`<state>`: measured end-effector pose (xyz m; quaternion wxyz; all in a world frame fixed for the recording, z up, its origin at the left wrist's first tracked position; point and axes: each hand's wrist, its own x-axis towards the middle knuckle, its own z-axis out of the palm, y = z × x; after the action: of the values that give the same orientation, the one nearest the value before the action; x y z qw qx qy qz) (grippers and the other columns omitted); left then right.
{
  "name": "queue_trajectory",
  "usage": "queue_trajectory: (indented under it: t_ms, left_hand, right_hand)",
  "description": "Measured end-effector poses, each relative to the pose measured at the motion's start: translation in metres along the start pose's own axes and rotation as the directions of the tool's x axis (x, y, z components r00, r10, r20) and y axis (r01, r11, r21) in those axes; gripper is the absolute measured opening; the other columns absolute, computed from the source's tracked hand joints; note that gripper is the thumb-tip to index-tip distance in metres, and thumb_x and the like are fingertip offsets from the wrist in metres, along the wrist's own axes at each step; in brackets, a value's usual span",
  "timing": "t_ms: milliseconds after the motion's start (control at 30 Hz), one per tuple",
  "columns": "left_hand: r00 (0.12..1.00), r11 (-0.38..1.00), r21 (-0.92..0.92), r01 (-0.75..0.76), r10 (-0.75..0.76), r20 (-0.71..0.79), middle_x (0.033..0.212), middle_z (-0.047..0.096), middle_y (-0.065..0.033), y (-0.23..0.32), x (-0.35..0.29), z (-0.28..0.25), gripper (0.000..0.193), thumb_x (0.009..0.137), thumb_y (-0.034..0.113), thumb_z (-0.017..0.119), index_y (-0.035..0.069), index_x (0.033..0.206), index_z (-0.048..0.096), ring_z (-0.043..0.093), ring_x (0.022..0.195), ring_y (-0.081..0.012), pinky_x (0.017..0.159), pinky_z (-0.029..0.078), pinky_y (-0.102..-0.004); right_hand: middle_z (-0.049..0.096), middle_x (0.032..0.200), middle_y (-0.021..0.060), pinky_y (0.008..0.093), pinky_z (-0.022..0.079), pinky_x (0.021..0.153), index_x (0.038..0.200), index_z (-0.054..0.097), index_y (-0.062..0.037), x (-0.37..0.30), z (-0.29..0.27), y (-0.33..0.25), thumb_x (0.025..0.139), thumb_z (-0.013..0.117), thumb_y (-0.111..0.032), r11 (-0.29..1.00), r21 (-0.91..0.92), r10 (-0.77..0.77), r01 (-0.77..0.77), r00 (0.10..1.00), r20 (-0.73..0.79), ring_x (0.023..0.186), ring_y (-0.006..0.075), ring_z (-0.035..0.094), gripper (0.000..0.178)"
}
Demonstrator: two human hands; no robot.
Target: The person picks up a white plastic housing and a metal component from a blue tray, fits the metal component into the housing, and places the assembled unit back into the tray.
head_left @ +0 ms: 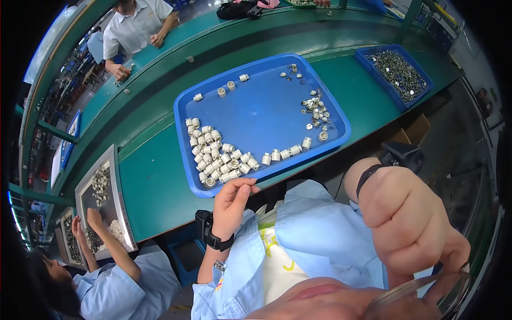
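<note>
- Green tabletop (152, 176); big blue tray (261, 117) sits close to its near edge, bare green strips showing left and right of the tray.
- Tray middle shows plain blue bottom; contents hug the rim.
- Raised green ledge (213, 48) runs along the far side.
- Left: metal-framed tray (120, 197) with small pieces, a co-worker's hand (95, 218) over it.
- Far left: another person (133, 26), across the ledge.
- Far right: small blue tray (380, 77) full of small metal bits; cardboard box (416, 130) lower, past the near edge.
- Left hand (231, 201): at big tray's near rim, nearest the white cylinders, fingers curled, thumb against index; can't tell if it grasps anything or touches the rim.
- Right hand (408, 221): raised near the glasses (410, 304), right of the tray, fingers bent tight; fingertips hidden, can't tell if grasping.
- White cylinders (228, 148) with metal ends: heaped in tray's near left, a row along the near rim, a few at far left.
- Silver metal parts (317, 113): loose cluster, tray's right side.
</note>
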<state>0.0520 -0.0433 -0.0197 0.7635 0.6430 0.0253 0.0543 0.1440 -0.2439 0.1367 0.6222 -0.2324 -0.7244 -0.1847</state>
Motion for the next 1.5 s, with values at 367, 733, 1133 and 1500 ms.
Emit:
queue_trajectory:
  t_ms: [367, 733, 1133, 1500]
  left_hand:
    - [1.0, 1.0, -0.013, 0.02, -0.02, -0.01, 0.089, 0.059, -0.0041, -0.006, 0.0, -0.005, 0.017, 0.089, 0.009, 0.046, 0.001, 0.101, 0.055, 0.055, 0.085, -0.0098, 0.077, 0.042, -0.0217]
    - [0.911, 0.945, 0.318, -0.076, 0.196, -0.363, 0.081, 0.058, -0.0045, 0.004, 0.0, -0.046, 0.015, 0.086, 0.01, 0.051, 0.001, 0.097, 0.058, 0.056, 0.075, -0.0117, 0.071, 0.044, -0.0224]
    - [0.975, 0.122, 0.986, -0.112, 0.206, 0.085, 0.091, 0.057, -0.0088, -0.001, 0.124, -0.091, 0.023, 0.078, 0.017, 0.058, 0.007, 0.099, 0.059, 0.053, 0.09, -0.0259, 0.077, 0.043, -0.0354]
    - [0.983, 0.213, 0.969, -0.125, 0.16, 0.092, 0.088, 0.059, -0.0057, 0.013, 0.129, -0.08, 0.024, 0.075, 0.02, 0.064, 0.007, 0.095, 0.059, 0.055, 0.081, -0.0198, 0.071, 0.043, -0.0297]
  right_hand:
    - [0.052, 0.068, -0.0002, 0.0242, 0.031, 0.045, 0.088, 0.055, -0.0139, -0.016, 0.006, 0.024, 0.076, 0.064, -0.02, 0.994, 0.031, 0.101, -0.103, 0.994, 0.038, 0.052, 0.0111, 0.043, 0.017]
    - [0.055, 0.08, 0.0077, 0.0272, 0.04, 0.06, 0.092, 0.059, -0.0011, -0.121, -0.012, 0.077, 0.077, 0.062, -0.02, 0.229, -0.429, 0.953, -0.874, 0.292, -0.086, 0.072, 0.0159, 0.052, 0.024]
    - [0.057, 0.082, 0.0111, 0.0307, 0.044, 0.066, 0.094, 0.06, -0.0017, -0.154, -0.004, 0.1, 0.077, 0.06, -0.017, 0.006, -0.65, 0.998, -0.76, -0.036, 0.052, 0.074, 0.0232, 0.054, 0.023]
    - [0.057, 0.081, 0.0091, 0.027, 0.045, 0.064, 0.094, 0.06, -0.0009, -0.152, -0.019, 0.088, 0.077, 0.06, -0.014, -0.014, -0.569, 0.999, -0.822, 0.005, -0.033, 0.072, 0.0186, 0.055, 0.021]
